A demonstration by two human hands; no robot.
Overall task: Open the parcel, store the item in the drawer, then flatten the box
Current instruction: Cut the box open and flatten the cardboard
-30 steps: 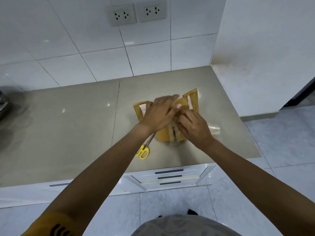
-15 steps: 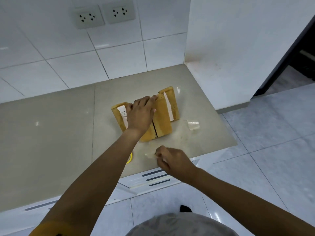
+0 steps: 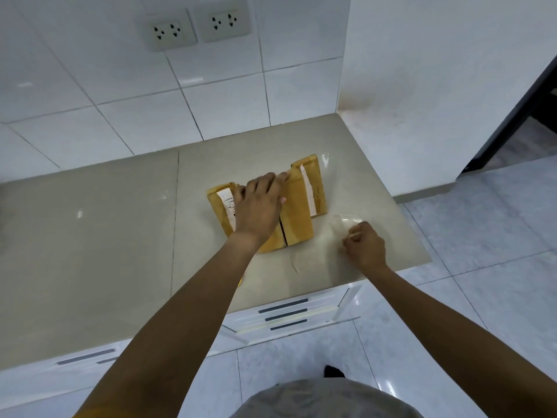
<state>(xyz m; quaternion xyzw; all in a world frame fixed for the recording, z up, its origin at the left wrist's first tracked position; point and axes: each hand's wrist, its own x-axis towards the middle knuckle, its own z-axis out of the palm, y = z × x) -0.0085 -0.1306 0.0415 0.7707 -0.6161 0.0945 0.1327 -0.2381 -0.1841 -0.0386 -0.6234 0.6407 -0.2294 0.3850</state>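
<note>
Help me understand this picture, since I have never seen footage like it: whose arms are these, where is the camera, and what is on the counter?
There is no machine here. A person wears a camera on the head, so you look down along their own two arms. The left hand lies flat on a brown cardboard box, pressing it down onto the beige counter. The right hand is closed beside the box, pinching what looks like a strip of clear tape; it is hard to make out. Below the counter edge are white drawers. Two wall sockets sit on the tiles above.
</note>
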